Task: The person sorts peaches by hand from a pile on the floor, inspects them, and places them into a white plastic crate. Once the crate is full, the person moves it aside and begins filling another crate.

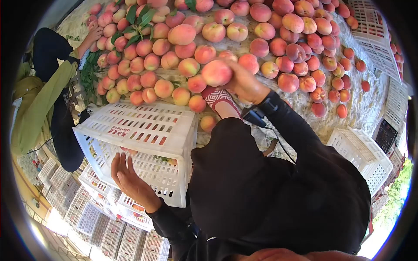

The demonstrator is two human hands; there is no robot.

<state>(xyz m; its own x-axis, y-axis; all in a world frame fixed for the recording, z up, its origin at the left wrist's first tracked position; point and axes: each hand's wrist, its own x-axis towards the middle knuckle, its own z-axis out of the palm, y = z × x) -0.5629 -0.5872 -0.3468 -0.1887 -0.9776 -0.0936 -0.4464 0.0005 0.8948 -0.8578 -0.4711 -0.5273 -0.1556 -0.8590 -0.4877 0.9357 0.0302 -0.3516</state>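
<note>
A large pink-red peach (217, 72) is gripped in the fingers of my right hand (246, 83), above my foot in a patterned red sock (213, 96). My left hand (132, 180) holds nothing, its fingers apart, at the open side of a white plastic crate (135, 126). This slotted crate lies tipped on its side, with some fruit and leaves partly visible through it. Many loose peaches (188, 67) lie around my right hand, beyond the crate. A leafy sprig (138, 22) rests among them.
At the left sits another person in an olive sleeve (39, 108), their hand (92, 35) at the peaches. Stacked white crates (85, 213) stand at lower left. More crates (359, 154) are at right, and one (372, 32) stands at upper right.
</note>
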